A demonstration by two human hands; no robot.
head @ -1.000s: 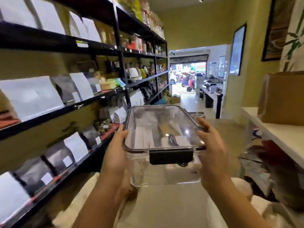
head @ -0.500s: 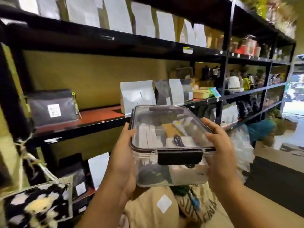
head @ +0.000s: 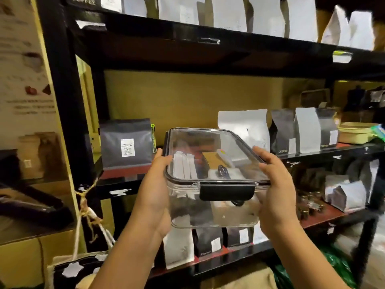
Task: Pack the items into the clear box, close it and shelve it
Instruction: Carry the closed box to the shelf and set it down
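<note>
I hold the clear box in the air in front of the black shelving. Its clear lid is down and the black front latch lies flat against the wall. Inside I see white sachets, a brown card and a coiled black cable. My left hand grips the box's left side, thumb over the lid's rim. My right hand grips the right side the same way. Behind the box runs the middle shelf with a bare reddish stretch between a dark bag and a white bag.
A dark coffee bag stands at the middle shelf's left; a white bag and several grey and white bags stand to its right. More bags fill the shelves above and below. A black upright post and a tied rope are at the left.
My view has swung left from the shop aisle to face the shelving squarely. The closed box stays held in both hands, now level with the middle shelf's gap.
</note>
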